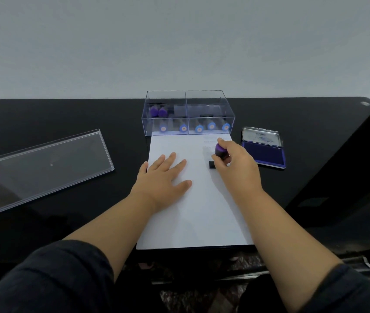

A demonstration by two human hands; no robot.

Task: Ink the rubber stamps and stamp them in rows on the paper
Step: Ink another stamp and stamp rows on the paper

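A white rectangular sheet of paper (193, 211) lies in the centre of the frame on a black table (44, 114). The left hand (163, 175) rests flat on the left half of the sheet, its fingers straight and spread, pressing the paper down. Right of centre, the right hand (233, 163) pinches a rubber stamp with a purple round knob and black base (220, 152) between thumb and curled fingers. The stamp's black base shows just left of the fingers, low on the paper; whether it touches the sheet cannot be told. Faint stamped marks (211, 143) show on the upper right part of the paper, above the stamp; their wording is too pale to read.

Just above the sheet's top edge stands a clear plastic box with dividers (188, 98). Two purple-knobbed stamps (158, 111) sit in its upper left compartment, and five blue-capped stamps (198, 128) lie along its front.

At the right of the paper, close beside the right hand, lies an open ink pad with a dark blue inked surface (264, 154) and a raised metal lid. At the left of the frame, well apart from the sheet, a clear plastic lid (44, 168) lies flat on the table.
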